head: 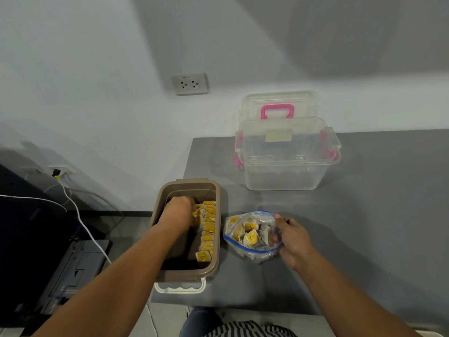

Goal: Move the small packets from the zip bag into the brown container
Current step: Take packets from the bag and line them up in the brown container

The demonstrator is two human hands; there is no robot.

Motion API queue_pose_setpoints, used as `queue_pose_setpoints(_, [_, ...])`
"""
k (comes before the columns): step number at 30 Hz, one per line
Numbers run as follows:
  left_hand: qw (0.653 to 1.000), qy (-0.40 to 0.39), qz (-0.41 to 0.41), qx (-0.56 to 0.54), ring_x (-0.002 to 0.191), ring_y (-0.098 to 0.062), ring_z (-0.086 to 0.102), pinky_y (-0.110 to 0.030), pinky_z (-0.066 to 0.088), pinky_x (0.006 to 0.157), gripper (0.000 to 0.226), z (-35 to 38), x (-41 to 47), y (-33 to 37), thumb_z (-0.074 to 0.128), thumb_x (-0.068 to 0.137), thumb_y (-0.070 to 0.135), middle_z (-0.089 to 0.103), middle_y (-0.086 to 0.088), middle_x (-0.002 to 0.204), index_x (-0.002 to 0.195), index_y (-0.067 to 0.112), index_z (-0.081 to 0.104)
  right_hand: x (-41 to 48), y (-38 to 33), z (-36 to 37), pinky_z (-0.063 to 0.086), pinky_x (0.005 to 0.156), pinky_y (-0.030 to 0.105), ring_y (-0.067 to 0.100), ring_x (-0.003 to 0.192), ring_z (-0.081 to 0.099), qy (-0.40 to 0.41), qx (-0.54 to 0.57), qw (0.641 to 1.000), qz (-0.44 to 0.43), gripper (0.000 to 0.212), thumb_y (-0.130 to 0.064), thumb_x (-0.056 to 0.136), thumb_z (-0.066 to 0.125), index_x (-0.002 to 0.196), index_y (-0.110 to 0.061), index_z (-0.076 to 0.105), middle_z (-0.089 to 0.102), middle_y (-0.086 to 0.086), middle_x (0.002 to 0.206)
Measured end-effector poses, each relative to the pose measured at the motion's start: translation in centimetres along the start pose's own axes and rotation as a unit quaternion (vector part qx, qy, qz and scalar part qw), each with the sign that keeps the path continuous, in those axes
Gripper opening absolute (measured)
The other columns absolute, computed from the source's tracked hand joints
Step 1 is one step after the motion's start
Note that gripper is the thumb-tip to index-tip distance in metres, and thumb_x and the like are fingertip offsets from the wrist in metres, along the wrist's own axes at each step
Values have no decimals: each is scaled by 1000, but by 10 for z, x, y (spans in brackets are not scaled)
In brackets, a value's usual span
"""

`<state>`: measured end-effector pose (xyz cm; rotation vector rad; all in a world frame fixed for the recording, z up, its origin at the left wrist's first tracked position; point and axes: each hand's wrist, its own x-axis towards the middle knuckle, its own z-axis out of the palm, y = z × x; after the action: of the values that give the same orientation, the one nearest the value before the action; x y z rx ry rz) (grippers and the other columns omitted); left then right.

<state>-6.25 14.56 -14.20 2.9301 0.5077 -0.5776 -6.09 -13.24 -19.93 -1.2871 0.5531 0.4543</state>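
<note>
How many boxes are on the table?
2. The brown container sits left on the table, left hand inside; the clear box with pink latches stands farther back. None seems hidden.

Matt brown plastic container (213, 188), glossy clear crinkled zip bag (263, 216), matt grey smooth table (364, 215).

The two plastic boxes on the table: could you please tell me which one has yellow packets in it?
The brown container, where the left hand sits inside beside a row of yellow packets; the clear box with pink latches shows none.
</note>
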Motion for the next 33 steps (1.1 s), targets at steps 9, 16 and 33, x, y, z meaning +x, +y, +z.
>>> queue_pose_setpoints(9, [992,-112,-39,44,102,-24,68,-38,55,96,48,4,-1,-1,81,78,34,71,-7,110,117,11,64,1,5,4,55,90,54,34,88,62,0,4,1000,-1,20,-22,102,58,93,-4,62,64,22,97])
queue_pose_setpoints(16, [980,-140,-12,139,98,-22,69,-32,55,88,26,16,7,-2,73,85,21,73,-7,106,108,9,71,1,6,4,57,93,56,37,94,67,4,4,1000,5,20,-22,102,58,98,-3,63,68,23,102])
queue_pose_setpoints(33, [979,-97,50,174,77,-20,72,-27,60,66,9,0,6,-1,71,86,16,72,-7,87,88,8,68,1,6,4,58,73,41,32,87,68,8,4,1000,8,19,-22,102,57,96,-5,63,69,21,101])
